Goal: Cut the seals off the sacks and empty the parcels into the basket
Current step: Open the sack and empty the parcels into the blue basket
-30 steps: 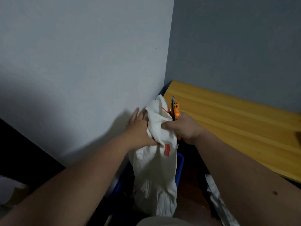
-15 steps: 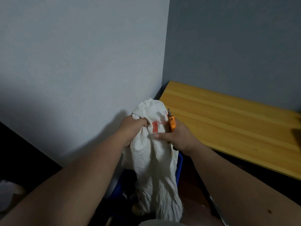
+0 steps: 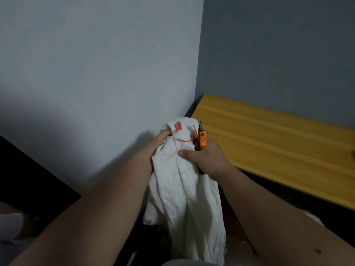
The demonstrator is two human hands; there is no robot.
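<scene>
Up close in the head view, a white sack (image 3: 184,189) hangs in front of the person, held up by both hands near the corner where two grey walls (image 3: 96,64) meet. Its cloth is soft, thin and heavily creased, bunched at the top and falling in long loose folds toward the bottom edge of the picture. An orange-red tag (image 3: 177,126) sits on the gathered top, and a thin orange-red seal (image 3: 185,140) runs as a line across the cloth just below it, bending up toward the cutter.

The left hand (image 3: 159,144) grips the bunched top of the sack from the left, its fingers curled into the cloth. The right hand (image 3: 206,158) is closed round a cutter (image 3: 202,138) with an orange plastic body and a short dark metal tip pointing upward; the thumb (image 3: 187,153) presses flat against the sack, so this hand pins the cloth while holding the tool. The cutter's tip stands just beside the seal, at the sack's right edge.

To the right lies a table (image 3: 278,143) with a smooth yellow wooden top, long straight grain and a sharp front edge. A small patch of blue (image 3: 218,186) shows just under the right wrist; what it belongs to cannot be told. Below the table the area is dark.
</scene>
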